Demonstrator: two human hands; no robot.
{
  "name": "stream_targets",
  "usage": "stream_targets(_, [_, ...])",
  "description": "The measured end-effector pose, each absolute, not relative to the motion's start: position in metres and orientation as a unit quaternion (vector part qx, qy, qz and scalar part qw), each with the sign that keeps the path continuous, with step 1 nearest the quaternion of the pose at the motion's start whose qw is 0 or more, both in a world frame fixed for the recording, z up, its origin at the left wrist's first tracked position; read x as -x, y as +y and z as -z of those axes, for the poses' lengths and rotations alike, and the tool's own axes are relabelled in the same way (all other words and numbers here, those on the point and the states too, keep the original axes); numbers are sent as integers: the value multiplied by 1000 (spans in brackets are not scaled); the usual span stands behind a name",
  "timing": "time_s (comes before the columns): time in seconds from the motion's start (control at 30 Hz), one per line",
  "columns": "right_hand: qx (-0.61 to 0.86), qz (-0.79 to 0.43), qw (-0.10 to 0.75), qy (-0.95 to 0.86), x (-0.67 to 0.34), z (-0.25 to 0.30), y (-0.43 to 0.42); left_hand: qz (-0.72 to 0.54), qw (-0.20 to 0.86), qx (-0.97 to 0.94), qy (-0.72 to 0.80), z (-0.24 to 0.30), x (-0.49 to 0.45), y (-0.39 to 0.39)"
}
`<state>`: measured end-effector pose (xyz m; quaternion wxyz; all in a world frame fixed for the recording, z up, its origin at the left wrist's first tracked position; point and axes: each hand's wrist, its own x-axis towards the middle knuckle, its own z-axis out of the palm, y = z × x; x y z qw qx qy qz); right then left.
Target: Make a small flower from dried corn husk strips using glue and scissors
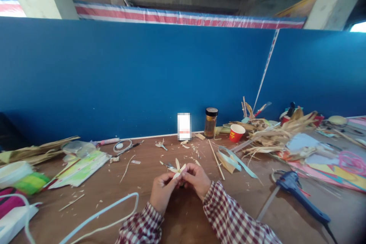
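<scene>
Both my hands meet over the middle of the brown table [114,213], holding a pale flower [177,168] with narrow petals that look like dried corn husk. The fingers of my left hand [161,192] are closed on its lower left side. My right hand [198,180] pinches a petal on the right between thumb and fingers. The flower's underside is hidden behind my fingers. Just past it, a second small husk piece with a bluish stem [162,145] lies on the table, among pale scraps.
A blue glue gun [303,196] lies at the right. Behind it are dried corn husks [274,135], a red paper cup [237,133] and a dark-lidded jar [211,124]. A pale cable [107,209] loops at the left front. A blue partition [143,72] closes the back.
</scene>
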<state>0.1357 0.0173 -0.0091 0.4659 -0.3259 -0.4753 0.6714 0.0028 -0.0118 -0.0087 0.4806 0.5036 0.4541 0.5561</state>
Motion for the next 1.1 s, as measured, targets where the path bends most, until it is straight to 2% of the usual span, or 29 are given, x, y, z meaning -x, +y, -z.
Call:
stream_targets(0.1, [327,-675,466,-469,-135,10,17,-580,515,-450,443,13,-5,-10])
stream_targets(0.27, [339,-646,469,-497,-132,10,16,-606,509,-409,454,16,-4,-7])
stream_targets(0.5, [377,-584,456,-555,-130,2,10,-623,436,-473,445,12,1,-5])
stream_targets(0.83, [363,-586,445,-571,-130,-3,8,-597,470,-464,455,15,-1,-8])
stream_targets(1.1, [353,-584,438,-585,-130,-3,8,-607,438,-498,439,12,0,-7])
